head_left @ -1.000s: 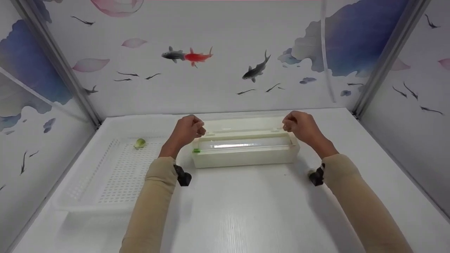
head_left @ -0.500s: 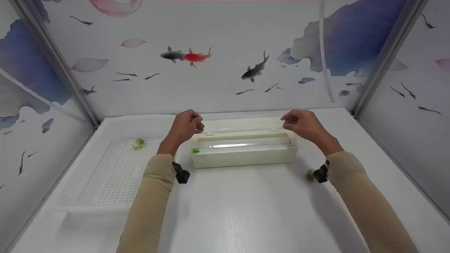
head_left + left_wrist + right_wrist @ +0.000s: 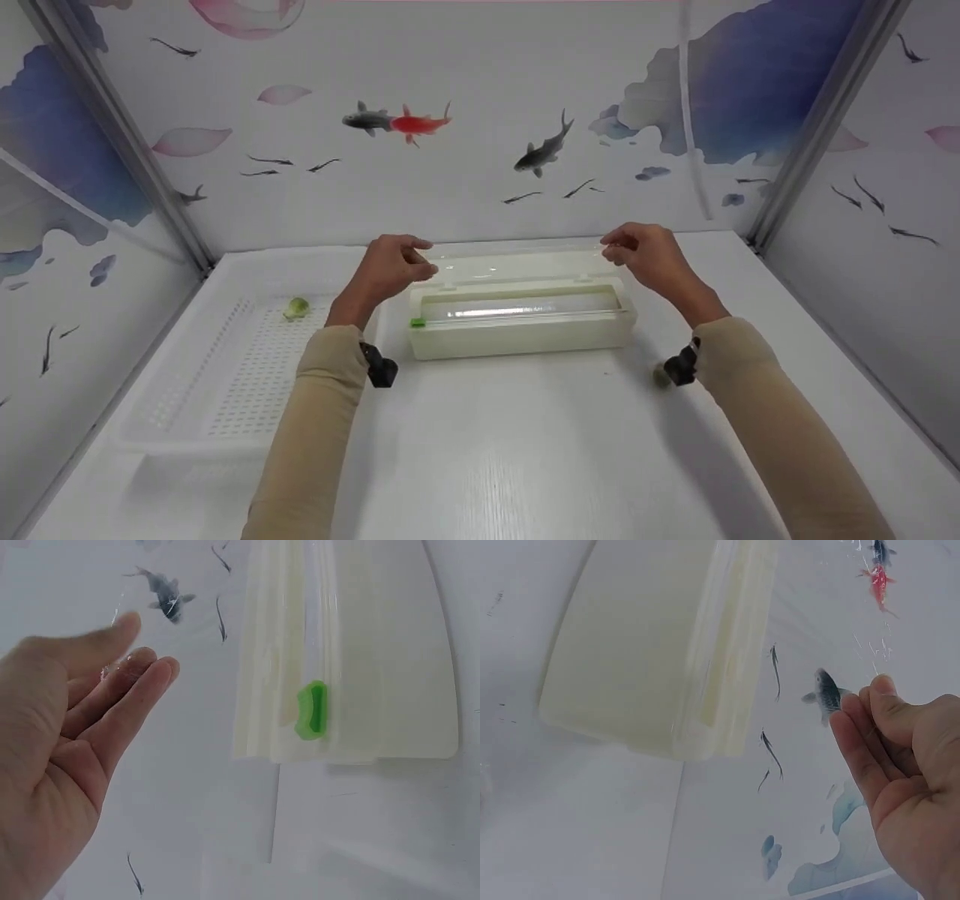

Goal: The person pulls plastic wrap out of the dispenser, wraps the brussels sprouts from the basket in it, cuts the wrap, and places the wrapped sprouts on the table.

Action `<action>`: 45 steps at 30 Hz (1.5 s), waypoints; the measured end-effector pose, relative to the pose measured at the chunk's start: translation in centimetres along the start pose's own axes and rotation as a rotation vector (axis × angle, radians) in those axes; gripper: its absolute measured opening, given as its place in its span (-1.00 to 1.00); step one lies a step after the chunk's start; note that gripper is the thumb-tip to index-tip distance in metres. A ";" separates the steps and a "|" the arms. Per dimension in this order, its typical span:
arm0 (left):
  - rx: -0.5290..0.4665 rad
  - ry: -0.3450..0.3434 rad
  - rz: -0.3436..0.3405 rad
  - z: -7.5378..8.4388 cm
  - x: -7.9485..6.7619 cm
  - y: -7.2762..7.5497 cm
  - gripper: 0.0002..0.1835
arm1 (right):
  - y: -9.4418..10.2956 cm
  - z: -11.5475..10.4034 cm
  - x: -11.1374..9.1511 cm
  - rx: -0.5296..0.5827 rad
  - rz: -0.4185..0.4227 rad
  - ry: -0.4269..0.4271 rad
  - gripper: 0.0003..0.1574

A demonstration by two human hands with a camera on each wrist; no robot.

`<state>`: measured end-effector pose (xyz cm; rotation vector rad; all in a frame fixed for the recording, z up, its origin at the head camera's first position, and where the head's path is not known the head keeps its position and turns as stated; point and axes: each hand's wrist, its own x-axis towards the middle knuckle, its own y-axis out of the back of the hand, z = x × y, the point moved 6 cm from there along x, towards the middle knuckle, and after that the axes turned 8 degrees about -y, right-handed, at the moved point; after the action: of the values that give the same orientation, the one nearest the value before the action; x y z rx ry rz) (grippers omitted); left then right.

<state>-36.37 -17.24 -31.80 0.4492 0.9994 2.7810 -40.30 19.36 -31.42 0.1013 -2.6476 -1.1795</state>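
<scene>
A clear sheet of cling film stretches between my hands behind a cream cling film dispenser box; its outline shows mostly by glints. My left hand holds the film's left side at the fingertips, with thumb and index finger somewhat apart. Thumb and fingers of my right hand pinch the right side. Inside the dispenser lies a shiny film roll, its lid tilted back. A green slide cutter sits at the left end of the front edge.
At the left stands a white perforated basket with a small green sprout-like vegetable in it. Another small round greenish thing lies partly behind the right wrist camera. Printed panels wall the white table on the back and sides.
Both hands have risen slightly. The left fingers have spread from a tighter curl, with thumb and index finger parting. Box and basket stay in place.
</scene>
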 end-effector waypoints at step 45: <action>-0.293 -0.095 0.372 5.3 2.2 4.8 -0.76 | 6.2 -4.0 0.8 0.472 0.226 -0.021 -0.66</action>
<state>-36.91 -17.25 -24.36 0.7825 0.5164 3.1235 -39.84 20.44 -24.10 -0.1258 -2.8099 -0.4776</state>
